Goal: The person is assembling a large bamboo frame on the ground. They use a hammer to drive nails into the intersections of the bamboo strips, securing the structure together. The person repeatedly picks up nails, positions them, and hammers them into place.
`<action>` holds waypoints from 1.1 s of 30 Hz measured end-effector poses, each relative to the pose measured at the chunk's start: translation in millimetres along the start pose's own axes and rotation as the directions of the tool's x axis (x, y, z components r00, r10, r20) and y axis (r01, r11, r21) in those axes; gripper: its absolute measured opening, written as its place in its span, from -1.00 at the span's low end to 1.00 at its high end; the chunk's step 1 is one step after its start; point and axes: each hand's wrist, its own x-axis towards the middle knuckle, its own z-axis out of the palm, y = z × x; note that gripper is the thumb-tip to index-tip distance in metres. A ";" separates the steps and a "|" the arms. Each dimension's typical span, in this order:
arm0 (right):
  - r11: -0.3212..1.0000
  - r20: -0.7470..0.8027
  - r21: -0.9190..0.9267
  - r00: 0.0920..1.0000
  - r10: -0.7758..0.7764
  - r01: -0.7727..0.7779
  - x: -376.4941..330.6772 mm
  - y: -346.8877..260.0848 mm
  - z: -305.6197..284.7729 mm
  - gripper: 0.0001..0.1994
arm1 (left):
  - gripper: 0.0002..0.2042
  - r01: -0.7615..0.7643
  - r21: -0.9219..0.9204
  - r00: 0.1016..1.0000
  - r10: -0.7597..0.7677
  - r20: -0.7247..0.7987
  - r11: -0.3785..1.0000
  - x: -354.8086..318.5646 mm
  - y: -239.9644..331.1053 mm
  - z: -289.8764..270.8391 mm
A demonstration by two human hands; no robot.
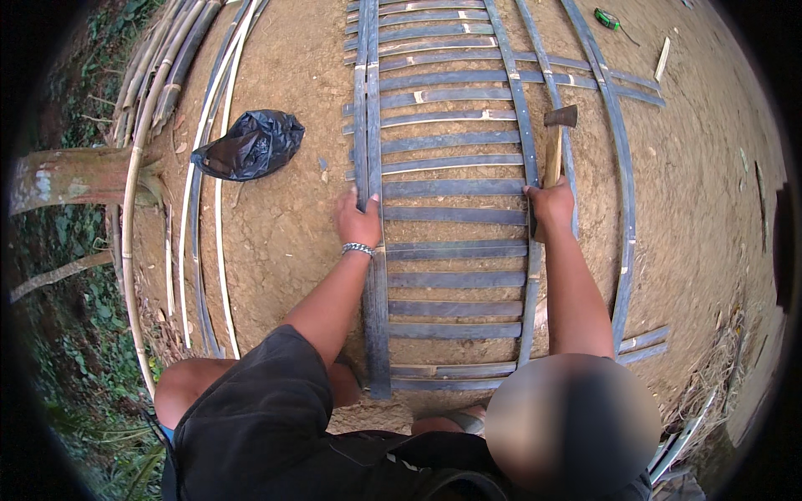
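The right hand grips a hatchet that, slipping, could split slats; whether the left hand clasps the left rail, I cannot tell.

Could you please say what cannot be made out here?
Head view:
Gripped part of the hatchet handle: behind the right hand.
Far end of the slatted bamboo frame: cut off by top edge.
Contents of the black plastic bag: hidden by its film.
Lower right: hidden by blurred patch.

Both forearms extend forward, left grip loosely curved, right grip clenched.
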 end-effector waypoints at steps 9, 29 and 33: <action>1.000 0.024 -0.001 1.000 0.015 -0.015 3.2 3.2 -0.6 -0.48 | -0.38 0.078 -0.104 0.997 -0.074 0.039 0.992 -8.0 4.5 7.6; 0.999 0.015 -0.023 0.999 0.046 -0.045 -1.3 -2.3 0.3 -0.45 | -0.37 0.158 -0.227 0.987 -0.143 0.078 0.961 0.3 -12.5 13.5; 0.999 -0.013 -0.035 0.999 0.041 -0.041 -6.0 -8.0 -8.5 -0.46 | -0.37 0.231 -0.310 0.970 -0.191 0.153 0.922 -1.2 -2.1 9.6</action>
